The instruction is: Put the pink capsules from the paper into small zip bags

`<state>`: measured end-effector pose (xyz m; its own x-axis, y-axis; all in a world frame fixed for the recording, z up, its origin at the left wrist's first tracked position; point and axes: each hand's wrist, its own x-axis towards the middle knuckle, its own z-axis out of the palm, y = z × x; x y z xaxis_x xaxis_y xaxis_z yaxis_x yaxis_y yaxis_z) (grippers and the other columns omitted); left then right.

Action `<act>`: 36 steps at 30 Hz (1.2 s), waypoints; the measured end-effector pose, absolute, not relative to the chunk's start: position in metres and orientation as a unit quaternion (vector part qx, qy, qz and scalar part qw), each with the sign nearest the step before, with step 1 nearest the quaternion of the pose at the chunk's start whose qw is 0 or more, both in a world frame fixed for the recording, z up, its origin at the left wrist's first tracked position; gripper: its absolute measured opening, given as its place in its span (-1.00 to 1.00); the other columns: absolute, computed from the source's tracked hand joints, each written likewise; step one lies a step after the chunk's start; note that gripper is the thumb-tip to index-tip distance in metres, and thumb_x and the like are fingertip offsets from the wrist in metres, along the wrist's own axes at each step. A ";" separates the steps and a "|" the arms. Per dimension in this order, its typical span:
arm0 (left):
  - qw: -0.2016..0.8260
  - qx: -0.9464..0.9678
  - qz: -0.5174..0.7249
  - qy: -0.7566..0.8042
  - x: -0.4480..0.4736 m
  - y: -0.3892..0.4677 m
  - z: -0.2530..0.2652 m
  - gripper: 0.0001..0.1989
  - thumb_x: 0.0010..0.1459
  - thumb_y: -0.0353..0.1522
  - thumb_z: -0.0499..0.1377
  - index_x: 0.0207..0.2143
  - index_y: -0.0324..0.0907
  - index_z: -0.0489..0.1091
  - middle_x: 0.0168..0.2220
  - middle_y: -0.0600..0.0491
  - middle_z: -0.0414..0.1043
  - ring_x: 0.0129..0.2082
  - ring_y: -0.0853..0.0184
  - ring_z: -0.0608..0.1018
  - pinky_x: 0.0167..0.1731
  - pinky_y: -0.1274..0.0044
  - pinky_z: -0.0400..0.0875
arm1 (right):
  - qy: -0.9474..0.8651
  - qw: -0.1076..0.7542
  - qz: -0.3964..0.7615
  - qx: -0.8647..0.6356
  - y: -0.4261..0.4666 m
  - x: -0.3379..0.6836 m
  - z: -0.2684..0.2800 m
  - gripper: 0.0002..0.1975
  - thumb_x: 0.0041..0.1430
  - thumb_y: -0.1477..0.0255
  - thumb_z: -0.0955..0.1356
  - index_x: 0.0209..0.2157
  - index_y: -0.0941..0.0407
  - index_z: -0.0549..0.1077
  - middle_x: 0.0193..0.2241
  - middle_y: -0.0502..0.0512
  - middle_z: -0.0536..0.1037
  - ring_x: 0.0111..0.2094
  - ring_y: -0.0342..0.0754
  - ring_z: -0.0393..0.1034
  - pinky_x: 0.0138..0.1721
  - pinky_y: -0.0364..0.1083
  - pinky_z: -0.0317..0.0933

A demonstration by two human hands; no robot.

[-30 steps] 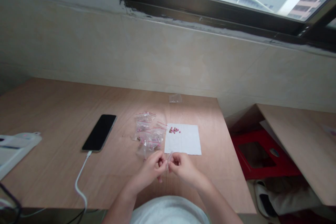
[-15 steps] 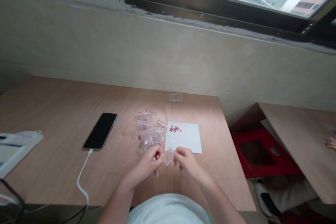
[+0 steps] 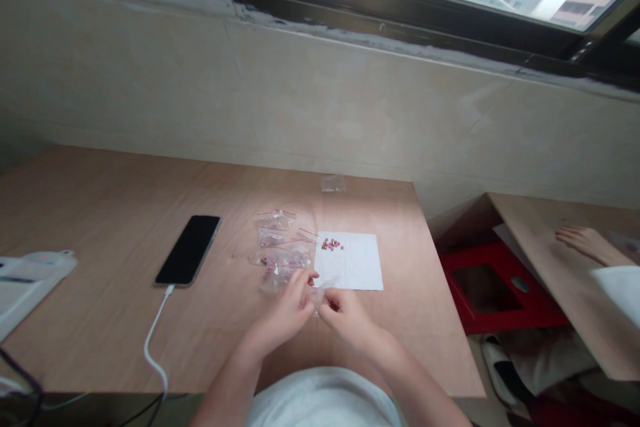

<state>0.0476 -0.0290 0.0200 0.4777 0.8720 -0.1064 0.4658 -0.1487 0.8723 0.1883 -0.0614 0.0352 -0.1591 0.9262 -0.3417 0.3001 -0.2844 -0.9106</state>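
Fingers of my right hand [image 3: 343,310]: curled narrow, pinching a small clear bag [image 3: 316,296]. Left hand [image 3: 295,300]: thumb and forefinger parted at the bag's 9 o'clock side; whether they grip it, I cannot tell. From my hands: one white sheet [image 3: 355,267], 1 o'clock, with pink and gold beads [image 3: 332,245] at its 10 o'clock corner; cluster of red-striped bags [image 3: 283,255], 11 o'clock; one flat clear packet [image 3: 333,183], 12 o'clock, well apart; one black phone [image 3: 188,250], 10 o'clock.

plain white shirt [image 3: 323,400], bare forearms [image 3: 233,373], bare left hand [image 3: 291,307], bare right hand [image 3: 346,312]
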 end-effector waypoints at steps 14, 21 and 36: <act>0.463 0.757 0.194 0.419 0.052 -0.036 0.020 -0.54 -0.11 -0.63 -0.10 -0.15 -0.13 0.25 -0.12 0.02 0.25 -0.08 0.32 0.32 -0.02 0.41 0.18 | -0.592 0.159 0.441 -0.656 -0.067 0.194 0.028 -0.86 -0.03 0.37 0.23 -0.51 0.17 0.28 -0.63 -0.02 0.32 -0.61 -0.21 0.09 -0.58 -0.21 -0.14; 0.490 0.743 0.192 0.413 0.042 -0.032 0.026 -0.55 -0.10 -0.61 -0.08 -0.15 -0.13 0.27 -0.15 0.04 0.30 -0.10 0.32 0.33 -0.05 0.43 0.20 | -0.559 0.176 0.474 -0.657 -0.059 0.193 0.025 -0.83 -0.10 0.49 0.20 -0.69 0.18 0.25 -0.74 -0.08 0.21 -0.66 -0.25 0.04 -0.62 -0.21 -0.19; 0.484 0.686 0.198 0.506 0.044 -0.023 0.031 -0.66 0.10 -0.28 0.01 -0.06 -0.12 0.09 -0.18 0.03 0.26 -0.25 0.34 0.35 -0.12 0.44 0.23 | -0.403 0.400 0.517 -0.640 -0.013 0.228 0.005 -0.72 0.01 0.20 0.21 -0.47 0.14 0.30 -0.57 0.00 0.34 -0.59 -0.16 0.20 -0.55 -0.17 0.12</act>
